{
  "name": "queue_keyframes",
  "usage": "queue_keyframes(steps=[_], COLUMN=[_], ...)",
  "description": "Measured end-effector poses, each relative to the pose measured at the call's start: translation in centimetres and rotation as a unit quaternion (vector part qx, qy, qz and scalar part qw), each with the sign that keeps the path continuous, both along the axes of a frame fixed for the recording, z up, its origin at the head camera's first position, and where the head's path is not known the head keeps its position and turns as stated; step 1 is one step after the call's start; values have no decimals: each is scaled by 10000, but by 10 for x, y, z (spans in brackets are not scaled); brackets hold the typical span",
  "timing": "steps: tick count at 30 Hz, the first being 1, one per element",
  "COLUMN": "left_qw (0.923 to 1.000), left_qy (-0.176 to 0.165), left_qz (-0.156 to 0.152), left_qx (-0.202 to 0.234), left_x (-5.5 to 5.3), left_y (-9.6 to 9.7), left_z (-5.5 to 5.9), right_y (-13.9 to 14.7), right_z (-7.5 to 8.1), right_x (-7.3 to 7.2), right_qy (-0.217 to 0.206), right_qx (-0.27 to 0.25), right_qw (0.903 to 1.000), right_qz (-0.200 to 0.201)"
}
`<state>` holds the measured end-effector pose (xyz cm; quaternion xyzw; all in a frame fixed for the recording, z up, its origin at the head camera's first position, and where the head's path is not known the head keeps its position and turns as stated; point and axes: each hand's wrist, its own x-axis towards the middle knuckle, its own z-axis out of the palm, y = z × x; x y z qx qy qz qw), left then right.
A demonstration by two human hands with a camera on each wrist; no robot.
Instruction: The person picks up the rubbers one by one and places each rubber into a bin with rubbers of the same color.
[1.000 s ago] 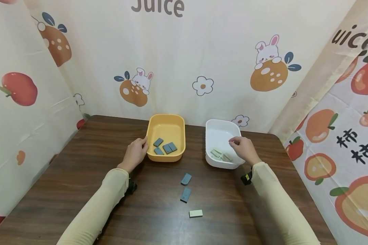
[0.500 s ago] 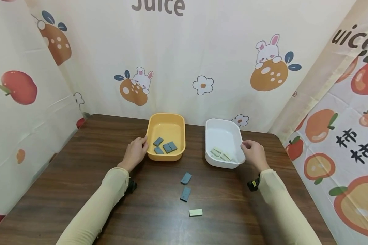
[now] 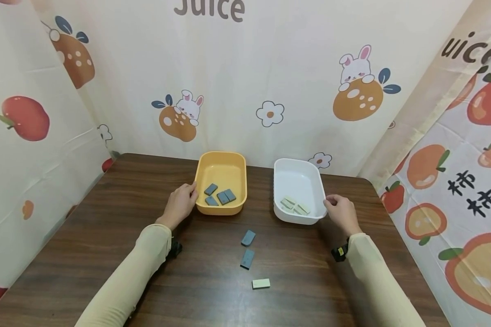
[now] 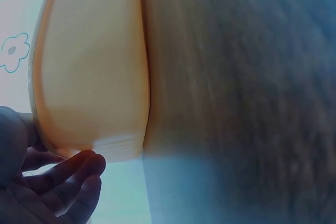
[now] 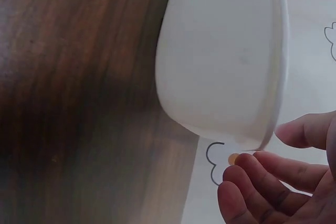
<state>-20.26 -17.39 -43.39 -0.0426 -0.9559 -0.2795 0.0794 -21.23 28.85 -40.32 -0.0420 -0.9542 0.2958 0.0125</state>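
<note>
My left hand (image 3: 180, 203) pinches the left rim of a yellow plastic bin (image 3: 225, 169). Several blue-grey rectangular blocks (image 3: 222, 197) lie in the front part of that bin. On the other side, my right hand (image 3: 342, 213) holds the right rim of a white plastic bin (image 3: 296, 175), thumb and fingers at its edge. Several pale green blocks (image 3: 301, 209) are inside it, near the front. In the left wrist view, the fingers (image 4: 86, 166) bend at the yellow bin's rim. The right wrist view shows the thumb (image 5: 302, 131) at the white rim with fingers below.
Two blue-grey blocks (image 3: 248, 238) and one pale green block (image 3: 261, 284) lie on the dark wooden table (image 3: 204, 281) in front of the bins. A printed curtain (image 3: 229, 68) hangs close behind both bins.
My right hand has moved from over the white bin rightward and slightly down to its right rim. The left hand has stayed on the yellow bin; the blocks have not moved.
</note>
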Motion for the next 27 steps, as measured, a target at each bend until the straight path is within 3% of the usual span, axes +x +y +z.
queue_keyframes(steps=[12,27], left_qw=[9999,9992], left_qy=[-52,-116], left_qz=[51,68], left_qx=[149,386], left_x=[0,0], left_y=[-1,-3], left_z=[-1,-5], right_y=[5,4], right_z=[-15,-20], right_x=[5,11], right_qy=[-420,-715], right_qx=[-364,-932], right_qw=[9984,9922], right_qz=[-59,-424])
